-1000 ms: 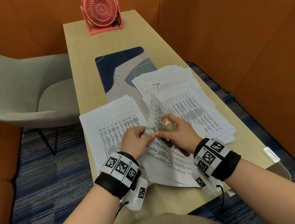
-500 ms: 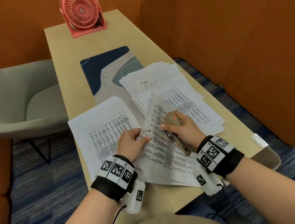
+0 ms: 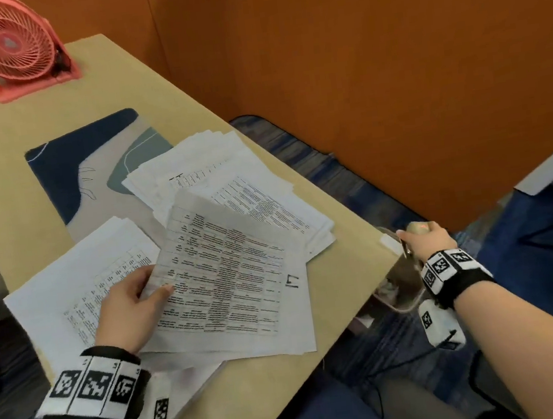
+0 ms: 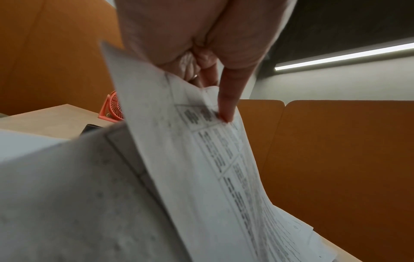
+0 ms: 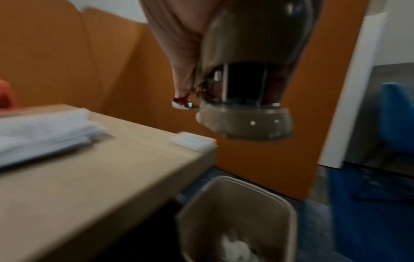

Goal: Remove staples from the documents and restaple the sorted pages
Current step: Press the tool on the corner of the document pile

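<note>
1. Head view: left hand (image 3: 134,304) pinches the near-left edge of a printed sheet (image 3: 227,270), thumb on top and the other fingers underneath. The sheet lies over the papers between the two hands. A second paper stack (image 3: 79,276) lies under and left of the left hand; a third stack (image 3: 231,187) sits beyond the held sheet, partly on a desk mat (image 3: 66,157). Right hand (image 3: 425,239) is off the table's (image 3: 346,287) right edge, curled round a beige stapler (image 3: 416,227), above a waste bin (image 3: 402,301). A pink fan (image 3: 8,47) stands far beyond the left hand.

2. Left wrist view: fingers (image 4: 228,99) curl on the sheet (image 4: 201,159), one fingertip pressing its printed face. The sheet hangs tilted, its lower part resting on the other papers. Picture blurred; print unreadable.

3. Right wrist view: right hand (image 5: 179,44) grips the stapler (image 5: 246,79), whose front end points down. The bin (image 5: 235,221) is directly below, with crumpled white paper inside. A small white object (image 5: 192,141) sits on the table corner just left of the stapler. Whether a staple is on the tool cannot be told.
</note>
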